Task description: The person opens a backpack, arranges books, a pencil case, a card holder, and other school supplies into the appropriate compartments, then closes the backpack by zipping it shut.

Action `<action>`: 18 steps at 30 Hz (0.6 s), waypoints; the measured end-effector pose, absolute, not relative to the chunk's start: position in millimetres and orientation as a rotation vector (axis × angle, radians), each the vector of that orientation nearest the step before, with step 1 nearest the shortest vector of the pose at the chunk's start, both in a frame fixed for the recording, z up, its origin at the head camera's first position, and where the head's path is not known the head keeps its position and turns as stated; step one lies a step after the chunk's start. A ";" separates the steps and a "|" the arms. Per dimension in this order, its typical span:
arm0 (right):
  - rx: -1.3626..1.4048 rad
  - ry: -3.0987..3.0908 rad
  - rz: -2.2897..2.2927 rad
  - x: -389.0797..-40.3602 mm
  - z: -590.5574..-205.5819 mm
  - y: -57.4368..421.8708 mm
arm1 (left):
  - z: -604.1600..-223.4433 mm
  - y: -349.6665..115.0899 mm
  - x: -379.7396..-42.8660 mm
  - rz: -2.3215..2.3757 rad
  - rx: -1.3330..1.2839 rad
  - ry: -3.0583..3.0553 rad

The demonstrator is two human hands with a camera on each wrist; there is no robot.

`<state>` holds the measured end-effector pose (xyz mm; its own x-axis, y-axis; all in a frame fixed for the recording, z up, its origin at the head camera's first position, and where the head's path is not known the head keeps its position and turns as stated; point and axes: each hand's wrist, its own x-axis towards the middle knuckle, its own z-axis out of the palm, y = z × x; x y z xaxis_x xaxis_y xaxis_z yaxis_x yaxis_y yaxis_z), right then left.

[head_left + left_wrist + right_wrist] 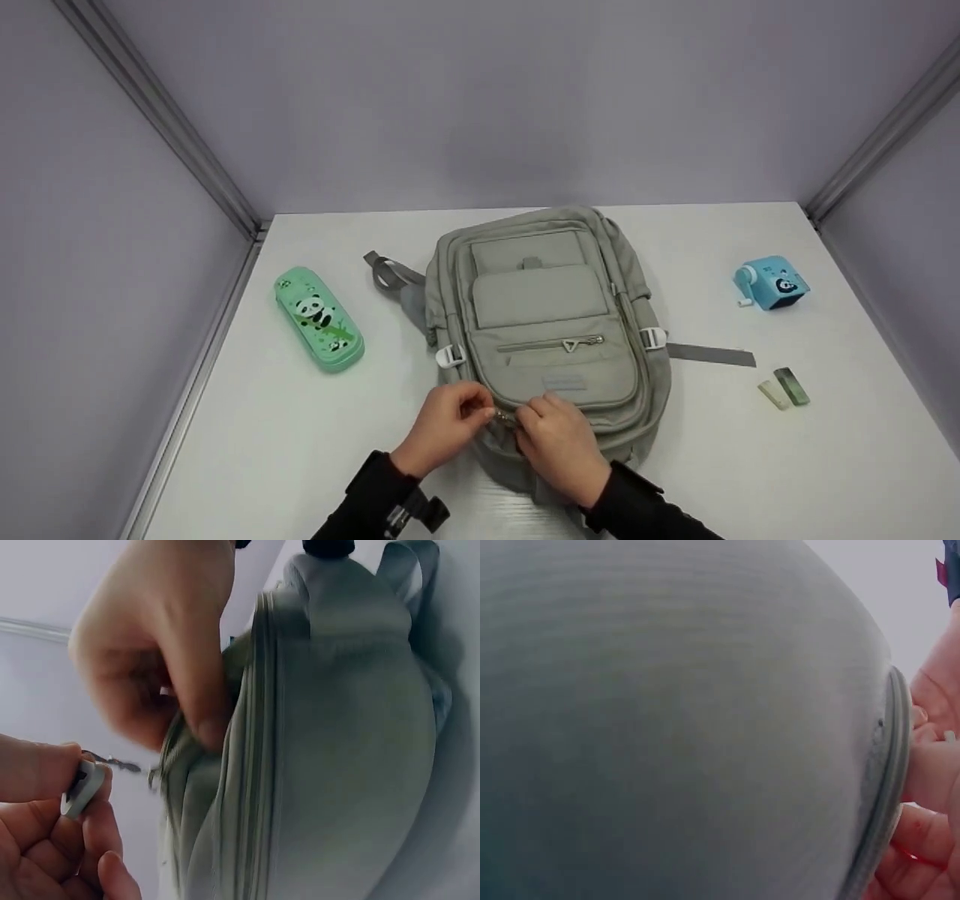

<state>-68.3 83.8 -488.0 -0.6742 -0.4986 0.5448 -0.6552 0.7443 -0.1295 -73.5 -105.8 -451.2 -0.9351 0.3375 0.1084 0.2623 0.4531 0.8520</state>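
A grey-green backpack (540,296) lies front side up, its bottom end toward me. At the lower front edge my left hand (446,420) pinches a small pale zipper pull (84,789) between thumb and fingers. A dark metal link (112,761) runs from the pull toward the bag. Close beside it, my right hand (559,442) grips the backpack's fabric next to the zipper, thumb pressed to the cloth in the left wrist view. The bag's grey cloth fills most of the right wrist view, with fingers at the right edge.
A green panda pencil case (319,319) lies left of the bag. To the right are a blue panda pencil sharpener (772,283) with a crank and two small green and pale pieces (791,386). A grey strap (712,355) extends rightward. Panels border the white table (390,225).
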 end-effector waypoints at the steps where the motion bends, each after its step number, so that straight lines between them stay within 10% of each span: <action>1: 0.884 -2.450 0.444 -67.9 -488.4 85.5 | -450.7 -109.3 -74.5 1.434 0.552 2.681; 18: 0.984 -2.478 0.555 -58.0 -495.4 100.5 | -468.8 -138.2 -186.4 0.388 0.521 3.397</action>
